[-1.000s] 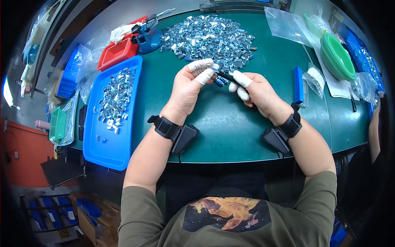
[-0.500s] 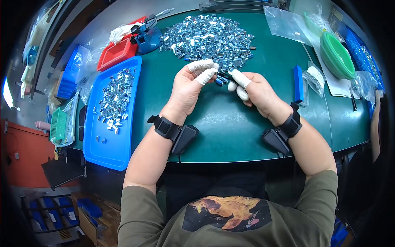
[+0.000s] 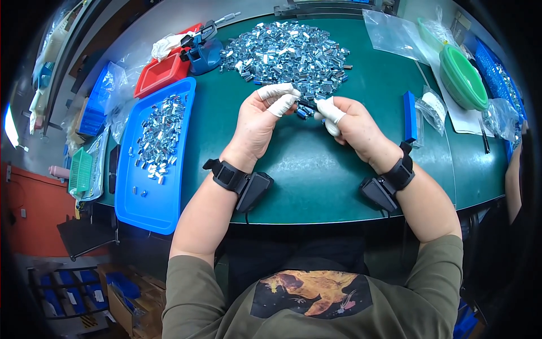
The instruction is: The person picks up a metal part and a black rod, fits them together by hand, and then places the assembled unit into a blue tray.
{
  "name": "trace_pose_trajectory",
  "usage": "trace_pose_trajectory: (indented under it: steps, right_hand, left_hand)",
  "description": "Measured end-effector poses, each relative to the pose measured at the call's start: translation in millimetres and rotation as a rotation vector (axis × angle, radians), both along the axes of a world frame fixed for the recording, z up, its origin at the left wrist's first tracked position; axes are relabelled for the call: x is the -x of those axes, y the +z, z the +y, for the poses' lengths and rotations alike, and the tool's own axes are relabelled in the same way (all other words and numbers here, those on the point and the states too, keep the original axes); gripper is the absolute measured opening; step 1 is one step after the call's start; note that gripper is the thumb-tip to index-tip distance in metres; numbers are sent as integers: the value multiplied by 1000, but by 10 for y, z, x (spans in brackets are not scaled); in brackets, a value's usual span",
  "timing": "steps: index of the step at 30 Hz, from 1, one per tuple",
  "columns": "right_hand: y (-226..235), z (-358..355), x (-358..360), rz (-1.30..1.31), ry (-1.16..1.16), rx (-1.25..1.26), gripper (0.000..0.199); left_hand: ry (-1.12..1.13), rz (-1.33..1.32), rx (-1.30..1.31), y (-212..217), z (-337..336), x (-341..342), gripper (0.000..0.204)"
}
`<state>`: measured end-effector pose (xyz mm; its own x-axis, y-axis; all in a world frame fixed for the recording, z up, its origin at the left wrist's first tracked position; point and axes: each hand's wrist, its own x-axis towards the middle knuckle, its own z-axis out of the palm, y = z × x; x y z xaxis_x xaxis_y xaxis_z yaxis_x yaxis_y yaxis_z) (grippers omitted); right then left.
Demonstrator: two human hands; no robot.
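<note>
My left hand (image 3: pixel 257 118), with white finger covers on thumb and fingertips, is closed in a pinch. Whatever small piece lies between those fingertips is mostly hidden. A slim black rod (image 3: pixel 308 104) bridges the gap to my right hand (image 3: pixel 361 130), whose covered thumb and fingers grip its right end. The rod's left end meets the left fingertips; I cannot tell whether it sits inside a piece. Just beyond both hands spreads a large heap of small shiny metal sleeves (image 3: pixel 288 51). A few bluish pieces (image 3: pixel 304 113) lie on the green table right under the rod.
At the left stands a blue tray (image 3: pixel 148 219) holding more metal sleeves (image 3: pixel 160 133). Behind it are red bins (image 3: pixel 155 76) and a micrometer on a blue stand (image 3: pixel 203 58). On the right are a blue bar (image 3: pixel 409 116), plastic bags (image 3: pixel 432 110) and green baskets (image 3: pixel 463 79).
My right hand's fingers have shifted slightly and curled in closer around the rod. The left hand stays nearly still in its pinch.
</note>
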<state>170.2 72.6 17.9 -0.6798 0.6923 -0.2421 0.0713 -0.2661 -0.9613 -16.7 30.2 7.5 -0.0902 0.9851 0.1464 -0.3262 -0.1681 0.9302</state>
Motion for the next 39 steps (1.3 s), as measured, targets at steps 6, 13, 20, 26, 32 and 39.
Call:
trace_pose_trajectory:
  steps: [6, 13, 20, 26, 32, 39]
  right_hand:
    - [-81, -15, 44, 12, -109, -332, 19]
    - [-82, 26, 17, 89, -45, -136, 13]
    - [-181, -13, 87, 70, -202, -763, 13]
    - [-109, -85, 56, -116, -130, -800, 15]
    - [-75, -90, 75, -82, -199, -970, 15]
    - [-27, -148, 48, 104, -169, -511, 23]
  left_hand:
    - [2, 37, -6, -19, 14, -30, 22]
    - [66, 64, -7, 10, -5, -80, 20]
    - [-35, 103, 191, 34, -98, -113, 30]
    - [28, 206, 236, 20, -85, -167, 34]
    - [-7, 152, 129, -7, -74, -197, 30]
    - [-9, 118, 25, -21, -98, -247, 24]
